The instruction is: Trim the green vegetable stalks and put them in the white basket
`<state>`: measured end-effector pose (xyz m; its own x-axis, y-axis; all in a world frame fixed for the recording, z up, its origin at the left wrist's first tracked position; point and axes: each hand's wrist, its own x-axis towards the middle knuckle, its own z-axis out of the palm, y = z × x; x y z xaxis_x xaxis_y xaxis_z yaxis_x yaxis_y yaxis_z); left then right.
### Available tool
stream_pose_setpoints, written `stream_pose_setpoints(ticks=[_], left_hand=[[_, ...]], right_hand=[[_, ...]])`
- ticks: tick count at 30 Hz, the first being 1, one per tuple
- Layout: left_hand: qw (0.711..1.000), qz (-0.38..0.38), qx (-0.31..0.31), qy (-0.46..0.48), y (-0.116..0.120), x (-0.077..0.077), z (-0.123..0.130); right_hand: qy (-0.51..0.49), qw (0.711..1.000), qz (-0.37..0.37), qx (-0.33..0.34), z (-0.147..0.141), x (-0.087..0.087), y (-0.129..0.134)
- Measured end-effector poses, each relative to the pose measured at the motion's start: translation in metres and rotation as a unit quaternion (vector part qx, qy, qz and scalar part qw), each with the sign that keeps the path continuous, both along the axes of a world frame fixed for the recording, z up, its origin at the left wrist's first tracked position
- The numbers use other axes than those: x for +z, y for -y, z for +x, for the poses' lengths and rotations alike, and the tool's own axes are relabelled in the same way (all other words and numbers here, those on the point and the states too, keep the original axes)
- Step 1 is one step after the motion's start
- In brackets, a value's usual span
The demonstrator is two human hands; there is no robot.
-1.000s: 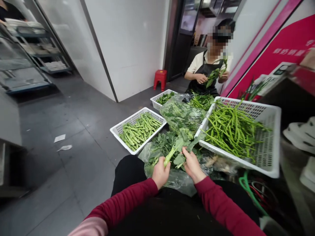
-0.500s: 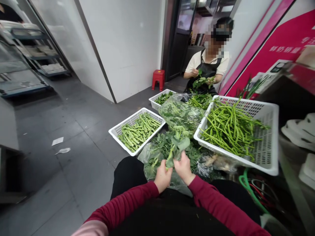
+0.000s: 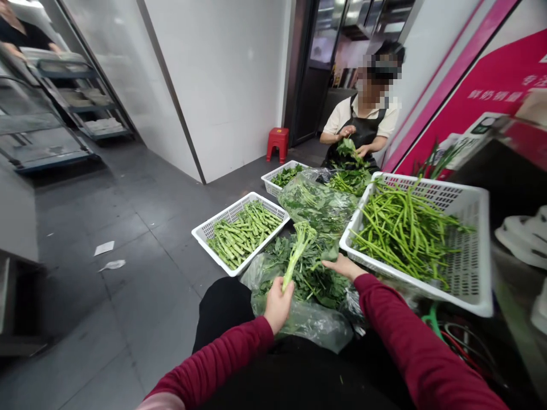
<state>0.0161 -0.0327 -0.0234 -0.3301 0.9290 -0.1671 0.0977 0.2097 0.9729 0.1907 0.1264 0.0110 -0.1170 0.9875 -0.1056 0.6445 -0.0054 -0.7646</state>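
Since the earlier frame, the right hand (image 3: 344, 266) has parted from the left hand (image 3: 277, 304) and shifted right, and the green stalk (image 3: 294, 259) now shows clear of the broad leaf that covered it. At far left stands a trolley (image 3: 85, 108) with loaded shelves. Nearer, a white tray (image 3: 207, 230) contains cut stalks. The left hand, fingers closed, grips the green stalk by its lower end, budded head raised and leaning right, above a pile of dark leaves (image 3: 327, 287) in a clear bag (image 3: 316, 329). Beyond, at the far side, is a red stool (image 3: 278, 142). The right hand is over the right side of the pile, fingers extended left beside a leaf; whether it holds that leaf cannot be told. At far right, a co-worker (image 3: 363, 122) handles leafy greens. Right of the pile, a large white basket (image 3: 476, 259) holds long green stems (image 3: 404, 228).
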Motion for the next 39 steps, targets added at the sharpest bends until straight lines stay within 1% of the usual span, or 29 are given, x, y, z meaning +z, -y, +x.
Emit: stream_pose_setpoints(ticks=[2,3,5,7,9,11,13,14,16,17,18,19,20,21,23,24,26,27,28,29,31,32,33,34,35,36,37,38,39], left_hand=[[0.997,0.039,0.012,-0.064,0.001,0.0,-0.002],[0.994,0.059,0.013,-0.094,0.002,0.0,-0.003],[0.986,0.086,0.005,-0.14,0.003,0.0,-0.004],[0.981,0.099,-0.001,-0.166,0.004,0.001,-0.004],[0.982,0.102,0.001,-0.16,0.004,0.002,-0.002],[0.991,0.096,-0.016,-0.095,0.004,0.006,0.0],[0.995,0.052,-0.071,0.043,0.004,0.01,0.002],[0.986,0.017,-0.103,0.128,0.004,0.013,0.003],[0.948,-0.048,-0.15,0.276,0.005,0.017,0.003],[0.931,-0.065,-0.163,0.321,0.005,0.018,0.003],[0.921,-0.069,-0.173,0.341,0.006,0.019,0.002],[0.923,-0.063,-0.179,0.335,0.007,0.019,0.001],[0.933,-0.049,-0.181,0.306,0.007,0.018,0.0],[0.95,-0.027,-0.177,0.258,0.007,0.017,-0.001],[0.982,0.036,-0.141,0.123,0.007,0.015,-0.002],[0.989,0.069,-0.12,0.055,0.007,0.014,-0.003],[0.988,0.116,-0.099,-0.04,0.007,0.013,-0.004],[0.986,0.126,-0.097,-0.059,0.008,0.012,-0.004],[0.985,0.127,-0.102,-0.056,0.008,0.013,-0.003],[0.986,0.121,-0.109,-0.03,0.009,0.013,-0.003],[0.984,0.083,-0.136,0.079,0.012,0.015,0.0],[0.974,0.054,-0.158,0.152,0.013,0.017,0.001],[0.957,0.021,-0.182,0.227,0.014,0.019,0.001],[0.934,-0.01,-0.198,0.296,0.015,0.02,0.002],[0.912,-0.035,-0.205,0.353,0.015,0.022,0.002],[0.895,-0.054,-0.204,0.394,0.014,0.023,0.001],[0.885,-0.067,-0.196,0.417,0.013,0.023,0.001],[0.884,-0.075,-0.189,0.421,0.011,0.023,0.0],[0.893,-0.073,-0.185,0.403,0.009,0.023,0.0]], right_hand=[[-0.018,1.0,-0.015,0.011,-0.009,0.006,0.011],[-0.054,0.997,-0.035,0.032,-0.017,0.008,0.021],[-0.148,0.983,-0.079,0.074,-0.038,0.015,0.043],[-0.216,0.97,-0.089,0.061,-0.056,0.021,0.059],[-0.247,0.966,-0.074,0.008,-0.067,0.025,0.068],[-0.283,0.957,-0.068,-0.02,-0.072,0.023,0.073],[-0.336,0.939,-0.072,-0.035,-0.073,0.016,0.081],[-0.366,0.926,-0.079,-0.044,-0.074,0.011,0.086],[-0.428,0.897,-0.097,-0.06,-0.074,0.002,0.095],[-0.452,0.884,-0.101,-0.063,-0.073,0.0,0.098],[-0.471,0.875,-0.098,-0.062,-0.071,-0.001,0.099],[-0.482,0.869,-0.089,-0.061,-0.067,0.001,0.097],[-0.488,0.868,-0.078,-0.059,-0.063,0.004,0.094],[-0.489,0.868,-0.068,-0.055,-0.058,0.009,0.09],[-0.492,0.868,-0.059,-0.038,-0.047,0.02,0.08],[-0.494,0.867,-0.054,-0.03,-0.043,0.025,0.076],[-0.504,0.862,-0.029,-0.035,-0.039,0.032,0.07],[-0.515,0.855,-0.018,-0.049,-0.039,0.033,0.069],[-0.533,0.843,-0.019,-0.069,-0.039,0.033,0.068],[-0.557,0.825,-0.038,-0.088,-0.04,0.032,0.067],[-0.615,0.771,-0.125,-0.106,-0.043,0.028,0.069],[-0.641,0.739,-0.179,-0.105,-0.044,0.025,0.072],[-0.655,0.711,-0.236,-0.097,-0.045,0.023,0.076],[-0.657,0.691,-0.29,-0.081,-0.046,0.019,0.081],[-0.647,0.68,-0.34,-0.057,-0.047,0.016,0.087],[-0.629,0.676,-0.383,-0.029,-0.049,0.013,0.094],[-0.606,0.678,-0.416,-0.004,-0.05,0.011,0.101],[-0.585,0.686,-0.432,0.016,-0.051,0.009,0.106],[-0.571,0.702,-0.424,0.025,-0.051,0.007,0.11]])
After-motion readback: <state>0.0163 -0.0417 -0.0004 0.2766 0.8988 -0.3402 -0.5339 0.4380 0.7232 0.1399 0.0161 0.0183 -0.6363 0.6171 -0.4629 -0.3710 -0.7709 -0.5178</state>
